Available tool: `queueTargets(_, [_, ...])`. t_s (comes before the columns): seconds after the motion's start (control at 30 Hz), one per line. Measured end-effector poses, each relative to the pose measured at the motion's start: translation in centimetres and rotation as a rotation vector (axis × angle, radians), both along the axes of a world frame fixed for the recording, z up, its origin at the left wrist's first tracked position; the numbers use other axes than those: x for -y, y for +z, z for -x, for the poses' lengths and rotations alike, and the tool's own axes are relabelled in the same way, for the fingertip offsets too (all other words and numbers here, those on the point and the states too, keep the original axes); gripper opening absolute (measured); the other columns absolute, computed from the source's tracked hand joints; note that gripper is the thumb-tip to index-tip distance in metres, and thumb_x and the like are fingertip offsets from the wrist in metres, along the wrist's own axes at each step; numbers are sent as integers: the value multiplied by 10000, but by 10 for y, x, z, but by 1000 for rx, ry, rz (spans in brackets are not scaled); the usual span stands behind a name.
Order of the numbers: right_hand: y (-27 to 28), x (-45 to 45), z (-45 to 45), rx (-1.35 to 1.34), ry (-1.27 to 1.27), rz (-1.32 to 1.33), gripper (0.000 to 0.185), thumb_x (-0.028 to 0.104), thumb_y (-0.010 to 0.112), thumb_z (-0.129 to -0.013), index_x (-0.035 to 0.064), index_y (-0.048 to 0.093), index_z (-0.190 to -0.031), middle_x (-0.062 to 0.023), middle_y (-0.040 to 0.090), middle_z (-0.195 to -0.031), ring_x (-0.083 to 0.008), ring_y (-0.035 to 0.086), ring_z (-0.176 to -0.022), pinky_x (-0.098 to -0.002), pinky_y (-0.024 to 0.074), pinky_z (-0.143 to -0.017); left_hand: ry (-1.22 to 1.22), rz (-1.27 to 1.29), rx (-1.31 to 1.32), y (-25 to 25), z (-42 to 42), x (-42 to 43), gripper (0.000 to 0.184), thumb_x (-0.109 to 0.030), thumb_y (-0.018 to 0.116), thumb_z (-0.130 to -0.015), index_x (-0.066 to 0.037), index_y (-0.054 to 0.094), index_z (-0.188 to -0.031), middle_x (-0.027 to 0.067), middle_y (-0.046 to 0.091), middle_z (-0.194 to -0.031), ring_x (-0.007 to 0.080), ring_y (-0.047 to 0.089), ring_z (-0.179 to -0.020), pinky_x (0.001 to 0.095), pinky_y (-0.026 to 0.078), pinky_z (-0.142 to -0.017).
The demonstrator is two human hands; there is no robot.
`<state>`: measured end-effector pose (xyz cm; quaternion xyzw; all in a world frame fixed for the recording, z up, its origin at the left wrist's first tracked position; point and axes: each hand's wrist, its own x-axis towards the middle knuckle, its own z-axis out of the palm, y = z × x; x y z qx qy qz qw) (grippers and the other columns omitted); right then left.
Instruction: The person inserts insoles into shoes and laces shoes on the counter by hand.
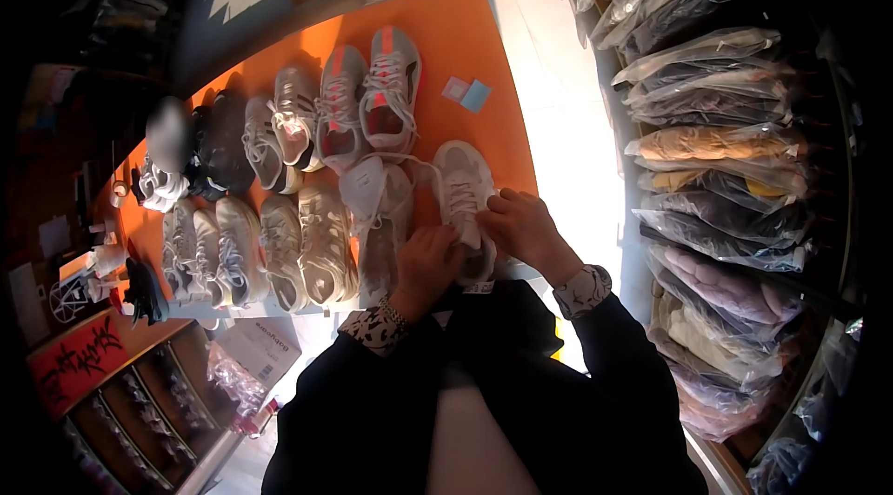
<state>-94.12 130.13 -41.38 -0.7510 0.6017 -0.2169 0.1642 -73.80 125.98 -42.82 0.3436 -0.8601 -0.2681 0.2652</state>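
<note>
A pale grey and white sneaker (459, 180) lies in front of me on the orange table, toe pointing away. My left hand (430, 264) is closed at its left side near the collar, fingertips by the tongue. On the other side, my right hand (521, 227) has its fingers bent and closed against the sneaker's edge. Whether either hand pinches a lace is hidden. To the left stands its likely mate, another pale sneaker (387, 233), with a whitish flap or tag (363, 186) on it. A loose white lace (419, 161) curves between the two.
Several pairs of shoes stand in two rows on the orange table (502, 146), including grey sneakers with red stripes (391, 76). Two small cards (475, 96) lie beyond. Plastic-wrapped clothes (721, 146) hang at the right. A cardboard box (256, 351) and shelving (139, 416) are lower left.
</note>
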Motion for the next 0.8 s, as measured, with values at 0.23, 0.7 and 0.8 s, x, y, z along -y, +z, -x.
queueTargets(0.23, [-14,8,-16,16,-11,2,90,99,635,-684,100,594,-765,-39,552,-797,-235,571,-798,-359,472,-659,9,-8,-12,-1,0,-1,236,-64,688,-691,-73,605,-912,88,652,-881,282,620,-784,367,517,-650])
queueTargets(0.7, [-24,-6,-42,382,-320,5,139,81,622,-699,29,647,-825,-123,587,-852,-309,572,-854,-423,444,-755,113,-351,-61,2,-1,2,315,-99,716,-681,-42,603,-970,127,586,-909,300,606,-815,381,496,-681])
queueTargets(0.8, [-8,-19,-38,347,-238,22,274,99,647,-668,36,644,-935,-124,580,-953,-317,546,-938,-437,396,-834,106,-390,-84,8,0,6,321,-102,694,-711,-34,605,-1011,133,580,-926,299,604,-828,385,496,-690])
